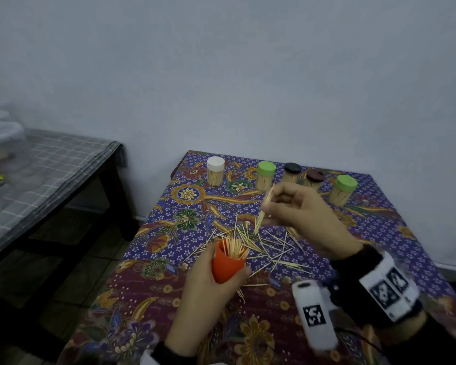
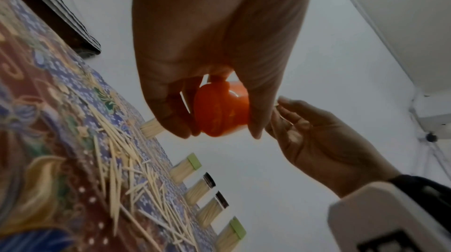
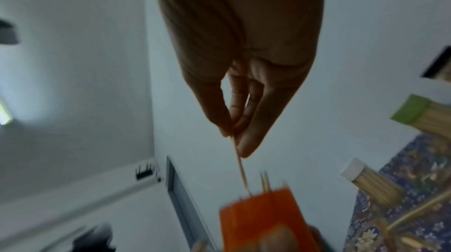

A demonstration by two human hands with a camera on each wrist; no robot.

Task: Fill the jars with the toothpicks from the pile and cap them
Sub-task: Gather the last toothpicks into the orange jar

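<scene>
Orange jar (image 1: 227,264), uncapped, bristling with upright pale toothpicks (image 1: 233,249).

Two bare hands: left hand (image 1: 203,283), right hand (image 1: 304,219). Black cuffs at both wrists. White box-shaped camera unit (image 1: 315,316) near right wrist, printed with one black-and-white square marker. White band (image 1: 388,287) around right wrist, two similar markers. Thin black cable (image 1: 363,338) trailing below.

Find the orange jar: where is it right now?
In the head view, the orange jar is held in the left hand, lifted just near of the toothpick pile.
</scene>
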